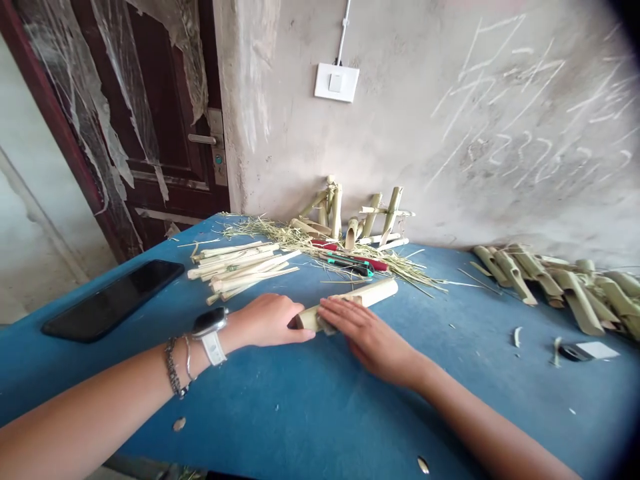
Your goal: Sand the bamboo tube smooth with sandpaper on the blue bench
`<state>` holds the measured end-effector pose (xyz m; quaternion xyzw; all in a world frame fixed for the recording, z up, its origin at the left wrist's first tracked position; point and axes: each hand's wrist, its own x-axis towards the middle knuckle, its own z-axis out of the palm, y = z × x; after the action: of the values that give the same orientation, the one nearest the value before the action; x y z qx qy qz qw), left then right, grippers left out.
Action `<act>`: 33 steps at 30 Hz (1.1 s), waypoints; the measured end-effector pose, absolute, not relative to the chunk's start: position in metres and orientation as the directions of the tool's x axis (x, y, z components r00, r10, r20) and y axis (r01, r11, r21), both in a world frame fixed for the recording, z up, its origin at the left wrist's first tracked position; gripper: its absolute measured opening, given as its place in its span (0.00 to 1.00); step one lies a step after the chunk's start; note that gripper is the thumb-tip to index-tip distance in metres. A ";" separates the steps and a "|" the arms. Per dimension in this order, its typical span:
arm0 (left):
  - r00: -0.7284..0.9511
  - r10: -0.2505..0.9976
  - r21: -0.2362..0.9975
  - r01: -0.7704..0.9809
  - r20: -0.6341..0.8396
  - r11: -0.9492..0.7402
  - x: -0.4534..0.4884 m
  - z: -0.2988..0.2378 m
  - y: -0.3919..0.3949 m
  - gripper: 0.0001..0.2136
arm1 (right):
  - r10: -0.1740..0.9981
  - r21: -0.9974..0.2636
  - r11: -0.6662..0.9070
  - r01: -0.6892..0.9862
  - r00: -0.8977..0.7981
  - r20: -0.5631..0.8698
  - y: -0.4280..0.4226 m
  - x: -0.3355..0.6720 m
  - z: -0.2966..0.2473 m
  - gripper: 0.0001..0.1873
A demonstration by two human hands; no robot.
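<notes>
A cut bamboo piece [377,292] lies slantwise on the blue table in front of me. My left hand [273,321] is closed around its near left end, thumb below the open mouth of the tube. Across its middle rests my right hand [363,333], fingers together and curled over the bamboo. A small pale edge, perhaps of a folded sheet, shows beneath the right fingers; I cannot make out what it is. Behind the hands is a green and black utility knife [353,265]. A bundle of pale split sticks [245,267] sits beyond my left hand.
A black phone [115,300] lies at the left. Thin shavings [265,230] and upright bamboo constructions [330,210] stand near the wall. Several cut bamboo pieces [535,273] are piled at right, with a small black and white object [589,351] nearer me. Red-handled tools [373,263] lie among the shavings.
</notes>
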<state>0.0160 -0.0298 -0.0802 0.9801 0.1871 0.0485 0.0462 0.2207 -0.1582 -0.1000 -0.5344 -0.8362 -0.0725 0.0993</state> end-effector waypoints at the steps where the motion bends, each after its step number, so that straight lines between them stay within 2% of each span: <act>1: 0.926 0.371 0.105 0.363 0.075 -0.926 0.016 -0.080 -0.030 0.19 | 0.902 0.032 0.345 0.938 -0.340 0.266 -0.155 0.234 -0.102 0.36; 4: 0.925 0.375 0.087 0.369 0.058 -0.925 0.015 -0.078 -0.032 0.19 | 0.936 0.066 -0.023 0.998 -0.002 0.353 -0.148 0.278 -0.112 0.35; 6: 0.927 0.372 0.081 0.368 0.046 -0.926 0.015 -0.077 -0.033 0.19 | 0.924 0.063 -0.109 0.992 0.078 0.374 -0.148 0.285 -0.115 0.34; 8: 0.929 0.367 0.083 0.364 0.035 -0.928 0.015 -0.077 -0.034 0.18 | 0.935 0.044 0.002 0.999 -0.017 0.355 -0.152 0.267 -0.111 0.33; 10: 0.931 0.365 0.091 0.361 0.028 -0.928 0.016 -0.077 -0.034 0.17 | 0.916 -0.003 0.253 0.968 -0.238 0.324 -0.158 0.235 -0.102 0.33; 12: 0.929 0.369 0.100 0.365 0.021 -0.926 0.017 -0.078 -0.034 0.17 | 0.843 -0.061 0.478 0.876 -0.439 0.311 -0.160 0.211 -0.095 0.32; 14: 0.928 0.373 0.104 0.369 0.014 -0.924 0.018 -0.078 -0.033 0.17 | 0.804 -0.073 0.551 0.831 -0.507 0.311 -0.158 0.209 -0.095 0.33; 16: 0.928 0.372 0.101 0.370 0.001 -0.924 0.018 -0.077 -0.034 0.18 | 0.861 -0.037 0.432 0.901 -0.399 0.314 -0.154 0.230 -0.099 0.37; 18: 0.931 0.365 0.092 0.365 -0.015 -0.926 0.018 -0.075 -0.035 0.18 | 0.936 -0.004 0.166 0.986 -0.156 0.315 -0.149 0.260 -0.105 0.39; 20: 0.934 0.356 0.076 0.357 -0.027 -0.931 0.017 -0.073 -0.036 0.18 | 0.950 -0.008 -0.018 1.000 0.020 0.313 -0.148 0.281 -0.109 0.39; 23: 0.939 0.343 0.047 0.344 -0.035 -0.938 0.018 -0.072 -0.038 0.17 | 0.939 -0.060 -0.068 0.996 0.085 0.334 -0.149 0.285 -0.107 0.36; 27: 0.940 0.339 0.017 0.339 -0.030 -0.941 0.018 -0.072 -0.040 0.17 | 0.915 -0.166 -0.045 0.985 0.107 0.390 -0.152 0.265 -0.092 0.26; 29: 0.940 0.341 0.007 0.342 -0.022 -0.940 0.017 -0.072 -0.041 0.17 | 0.900 -0.268 0.005 0.963 0.112 0.421 -0.154 0.260 -0.084 0.20; 31: 0.939 0.343 0.006 0.344 -0.012 -0.939 0.017 -0.073 -0.042 0.17 | 0.925 -0.506 0.120 0.854 0.089 0.369 -0.156 0.261 -0.078 0.15; 33: 0.939 0.343 0.015 0.343 -0.007 -0.939 0.017 -0.073 -0.042 0.16 | 0.958 -0.745 0.191 0.639 0.042 0.282 -0.157 0.264 -0.076 0.13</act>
<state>0.0167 -0.0418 -0.0729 0.9847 0.1741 -0.0019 0.0081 0.2638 -0.1570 -0.0760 -0.6033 -0.6621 0.2012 0.3965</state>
